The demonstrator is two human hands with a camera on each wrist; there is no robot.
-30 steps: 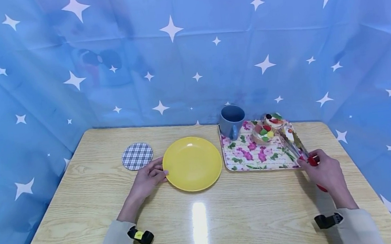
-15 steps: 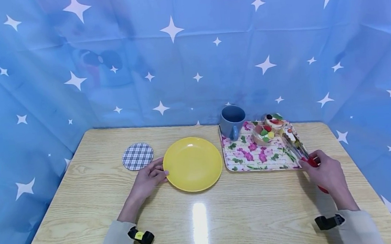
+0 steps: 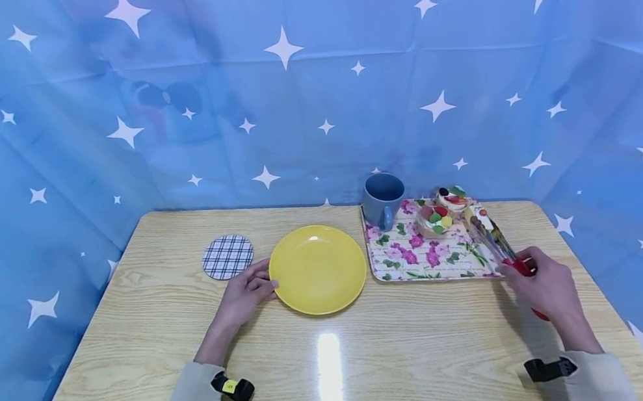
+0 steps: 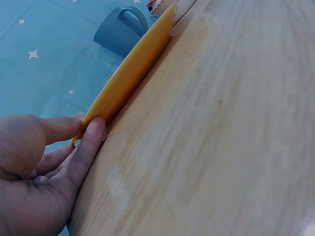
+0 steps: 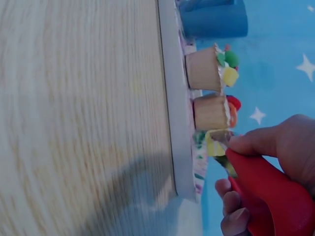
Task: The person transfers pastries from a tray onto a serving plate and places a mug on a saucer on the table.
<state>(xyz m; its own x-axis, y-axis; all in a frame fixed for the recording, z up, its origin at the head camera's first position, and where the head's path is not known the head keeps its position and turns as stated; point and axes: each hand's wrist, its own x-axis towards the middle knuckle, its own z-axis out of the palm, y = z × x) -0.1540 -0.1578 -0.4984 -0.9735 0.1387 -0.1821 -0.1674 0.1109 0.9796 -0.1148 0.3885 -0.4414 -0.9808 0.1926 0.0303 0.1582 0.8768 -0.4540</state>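
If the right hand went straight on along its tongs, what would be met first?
First the pale cake piece at the tips of the tongs in the right hand, possibly gripped there; beyond it, probably the rear cupcake, though depth is hard to judge.

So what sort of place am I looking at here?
Probably a makeshift indoor set, staged like a snack table: blue star-printed cloth hangs right behind the wood-grain table, which bears a yellow plate and a floral tray of cupcake-like sweets.
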